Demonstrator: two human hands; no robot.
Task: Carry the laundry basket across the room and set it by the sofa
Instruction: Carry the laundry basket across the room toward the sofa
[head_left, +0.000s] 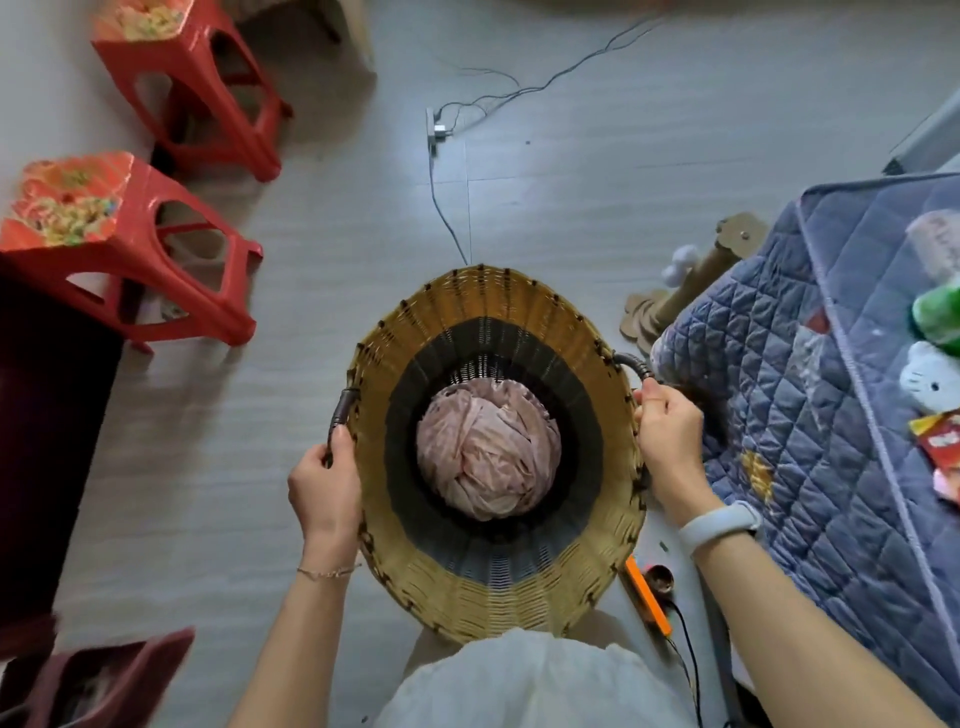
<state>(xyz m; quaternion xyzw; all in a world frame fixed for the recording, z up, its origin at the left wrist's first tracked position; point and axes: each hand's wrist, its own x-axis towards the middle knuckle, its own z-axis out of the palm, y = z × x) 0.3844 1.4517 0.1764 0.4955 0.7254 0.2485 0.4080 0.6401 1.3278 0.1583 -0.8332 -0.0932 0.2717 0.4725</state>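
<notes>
Gripping a dark handle on each side, your left hand (324, 480) and right hand (670, 441) close around the woven laundry basket (493, 587), held between them in front of your body, pink cloth (488, 447) inside. The quilted blue cover (810, 364) lies just right of the basket, nearest your right hand.

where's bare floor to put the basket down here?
Widest bare floor: left of the laundry basket, between it and the red stools. Ahead is open except the power strip and its cable. Crowded right: quilted bedding, cardboard toy, orange strip. Both hands, left hand, right hand, grip the handles.
</notes>
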